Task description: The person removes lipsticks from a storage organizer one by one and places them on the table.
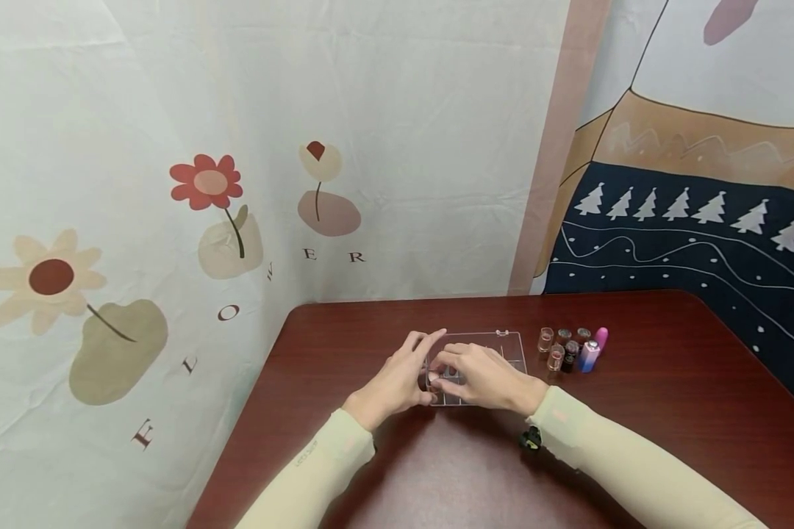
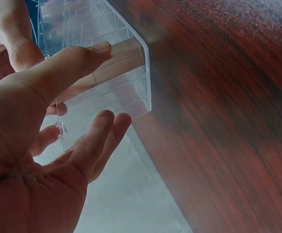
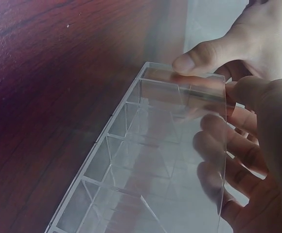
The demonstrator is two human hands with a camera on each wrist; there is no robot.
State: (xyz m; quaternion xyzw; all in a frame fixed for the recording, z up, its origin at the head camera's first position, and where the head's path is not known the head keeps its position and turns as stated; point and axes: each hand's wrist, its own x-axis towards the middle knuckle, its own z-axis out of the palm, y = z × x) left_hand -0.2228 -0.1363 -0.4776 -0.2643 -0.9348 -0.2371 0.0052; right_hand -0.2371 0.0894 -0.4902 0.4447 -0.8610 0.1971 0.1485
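Note:
A clear plastic compartment box (image 1: 514, 349) lies on the table in the head view, under both hands. My right hand (image 1: 481, 376) is over its left part, thumb and fingertips pinching a small pinkish lipstick tube (image 1: 433, 377). The right wrist view shows the lipstick at the end compartment of the box (image 3: 131, 145), partly covered by fingers and blurred by the plastic. At the box's left end is my left hand (image 1: 392, 378). Its thumb (image 2: 90, 56) rests against the plastic, while the other fingers (image 2: 95, 138) stretch out fairly straight beside the box.
Right of the box stand several small cosmetic tubes, some with clear caps (image 1: 555, 358), one blue and pink (image 1: 589, 356) and one bright pink (image 1: 602, 337). The reddish-brown table (image 1: 450, 470) meets a printed cloth backdrop (image 1: 423, 147) behind and at the left.

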